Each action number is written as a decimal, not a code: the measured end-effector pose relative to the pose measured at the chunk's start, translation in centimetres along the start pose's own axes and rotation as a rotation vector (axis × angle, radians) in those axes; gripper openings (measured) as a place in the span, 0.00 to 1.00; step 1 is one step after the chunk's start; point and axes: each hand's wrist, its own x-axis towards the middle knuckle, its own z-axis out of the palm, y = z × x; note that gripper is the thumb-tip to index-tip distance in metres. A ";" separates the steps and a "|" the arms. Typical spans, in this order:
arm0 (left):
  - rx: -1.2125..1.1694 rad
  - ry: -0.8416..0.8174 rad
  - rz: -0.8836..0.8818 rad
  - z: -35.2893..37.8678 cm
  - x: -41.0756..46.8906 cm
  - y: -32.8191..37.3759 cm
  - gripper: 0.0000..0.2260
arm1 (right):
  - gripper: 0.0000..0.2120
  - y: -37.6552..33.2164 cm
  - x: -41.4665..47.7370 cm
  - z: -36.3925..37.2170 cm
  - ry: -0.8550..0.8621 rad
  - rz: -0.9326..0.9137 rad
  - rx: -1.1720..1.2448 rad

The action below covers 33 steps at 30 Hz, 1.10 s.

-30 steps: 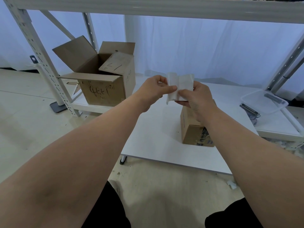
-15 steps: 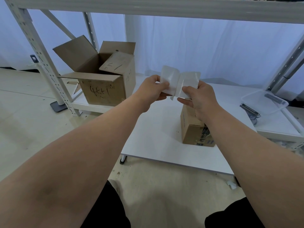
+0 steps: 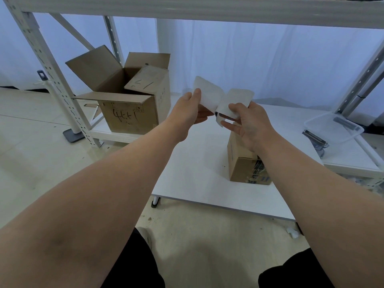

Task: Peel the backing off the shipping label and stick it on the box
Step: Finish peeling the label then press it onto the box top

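I hold a white shipping label above the white table (image 3: 195, 173), split into two sheets that still join at the bottom. My left hand (image 3: 190, 110) pinches the left sheet (image 3: 207, 94). My right hand (image 3: 248, 123) pinches the right sheet (image 3: 239, 99) between thumb and fingers. Which sheet is the backing I cannot tell. A small closed cardboard box (image 3: 242, 163) with dark tape stands on the table below my right hand, partly hidden by my wrist.
A large open cardboard box (image 3: 128, 104) with handwriting sits on the low shelf at the left. A clear plastic tray (image 3: 332, 126) and dark metal items (image 3: 313, 138) lie at the right. White rack uprights (image 3: 52, 77) and a beam (image 3: 197, 7) frame the space.
The two sheets have spread further apart as my left hand pulled its sheet up and to the left. Both hands rose slightly above the small box.
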 end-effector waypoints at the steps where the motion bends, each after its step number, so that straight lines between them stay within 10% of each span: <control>1: -0.001 0.003 0.003 0.0 0.0 0.0 0.15 | 0.07 -0.1 0.0 0.0 0.010 -0.001 0.008; 33: 0.169 0.207 0.115 -0.6 0.1 0.1 0.12 | 0.12 -0.1 0.4 -0.9 0.337 -0.137 -0.248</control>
